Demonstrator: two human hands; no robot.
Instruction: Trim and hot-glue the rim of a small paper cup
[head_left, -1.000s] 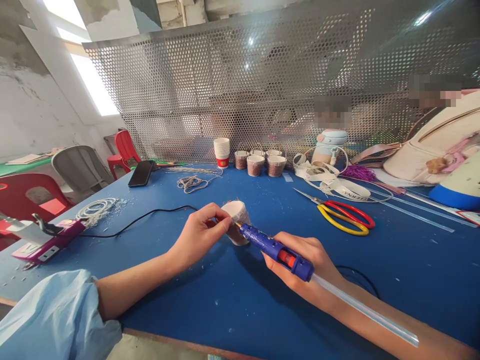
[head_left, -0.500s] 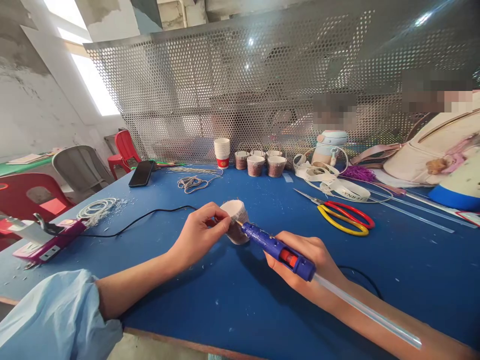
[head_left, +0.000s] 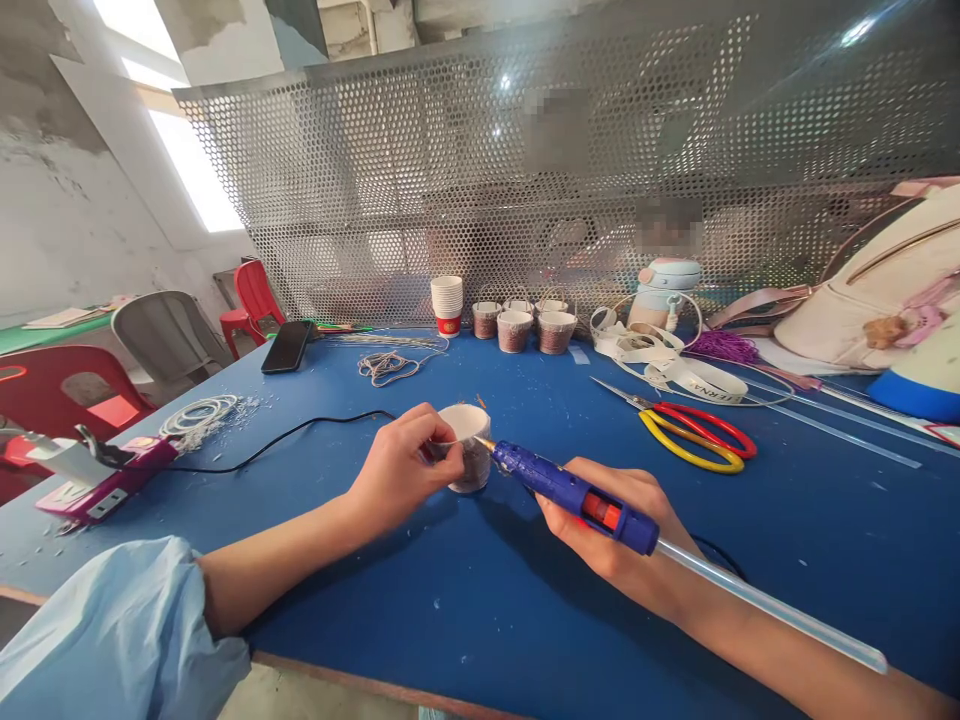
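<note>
A small paper cup (head_left: 472,462) stands upright on the blue table, its outside wrapped in brownish cord and its white rim facing up. At its left side, my left hand (head_left: 409,455) is closed in a pinch, with a thin pale cord seeming to run from the fingertips toward the rim. My right hand (head_left: 615,510) is wrapped round a blue hot glue gun (head_left: 551,480). The gun's metal tip is at the cup's near right rim; whether it touches is unclear. A long clear glue stick (head_left: 772,600) sticks out of the gun's back end.
Several wrapped cups (head_left: 514,331) and a paper cup stack (head_left: 447,305) stand at the back. Scissors (head_left: 694,440) and white ribbon (head_left: 675,365) lie right. A phone (head_left: 287,347), loose cord (head_left: 390,366) and a power strip (head_left: 112,490) with a black cable (head_left: 285,435) are left.
The glue gun has moved back a little to the right, its tip now higher on the cup. My left fingers have come off the rim to the cup's left side, uncovering more of it.
</note>
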